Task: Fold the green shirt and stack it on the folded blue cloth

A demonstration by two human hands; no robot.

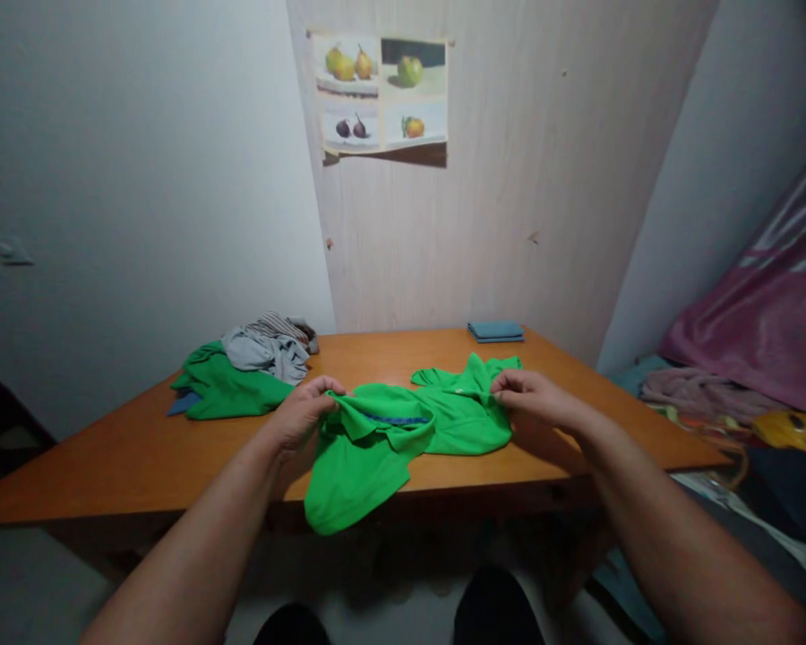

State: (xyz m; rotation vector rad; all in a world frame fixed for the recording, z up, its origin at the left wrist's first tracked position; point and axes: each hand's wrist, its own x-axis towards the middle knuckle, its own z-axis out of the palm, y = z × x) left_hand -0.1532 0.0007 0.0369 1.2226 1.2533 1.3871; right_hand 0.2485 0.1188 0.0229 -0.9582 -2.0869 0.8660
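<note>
A bright green collared shirt (467, 425) lies crumpled across the front of the wooden table, its collar toward the middle left. One part of it hangs down over the table's front edge. My left hand (305, 412) pinches the shirt near the collar, with fingers closed on the cloth. On the other side, my right hand (527, 399) grips the shirt's right part between thumb and fingers. A dark blue strip shows inside the neck opening.
On the table (376, 354), a heap of clothes (242, 367) in green, grey and stripes sits at the back left. A folded blue cloth (495, 332) rests at the back right. Beyond the right edge are a pink cloth (745, 296) and other fabrics.
</note>
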